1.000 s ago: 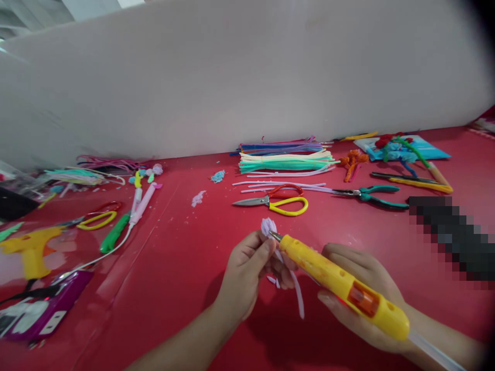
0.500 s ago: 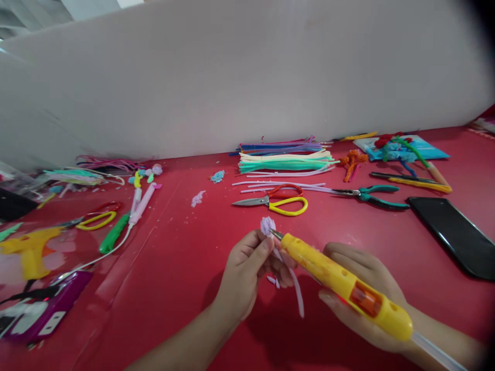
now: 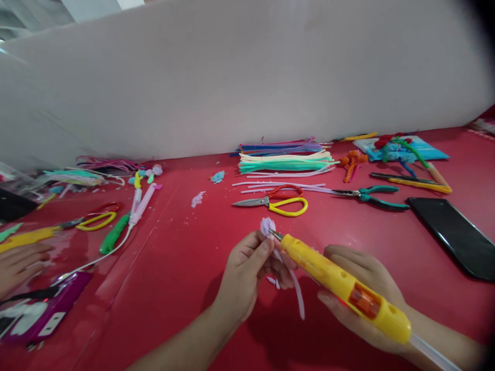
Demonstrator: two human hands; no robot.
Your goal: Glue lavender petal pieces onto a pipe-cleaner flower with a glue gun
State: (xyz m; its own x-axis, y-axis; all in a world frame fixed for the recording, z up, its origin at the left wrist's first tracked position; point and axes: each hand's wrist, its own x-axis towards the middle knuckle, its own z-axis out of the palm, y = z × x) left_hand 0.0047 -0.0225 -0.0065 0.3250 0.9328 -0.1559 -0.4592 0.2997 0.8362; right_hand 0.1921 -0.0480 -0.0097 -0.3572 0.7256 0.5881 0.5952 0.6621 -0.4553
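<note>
My left hand [image 3: 242, 275] pinches a lilac flower [image 3: 267, 226] as my right hand [image 3: 371, 275] aims a yellow glue gun [image 3: 328, 270] at it.

From my head camera, the flower sits between my left thumb and fingers, above the red surface [image 3: 174, 293], its lilac stem [image 3: 299, 296] hanging down past them; my right hand is clamped around the glue gun, whose metal tip [image 3: 275, 235] rests against the bloom's lower edge, a clear glue stick [image 3: 431, 353] jutting from the rear. Beyond my hands lie scissors [image 3: 267, 200] with red and yellow handles, green-handled pliers [image 3: 363, 195] and a bundle of fuzzy stems [image 3: 284, 164]; a black phone [image 3: 454, 234] lies to the right. At far left, a co-worker's hand [image 3: 21, 265] is at a second yellow glue gun [image 3: 29, 238].
</note>
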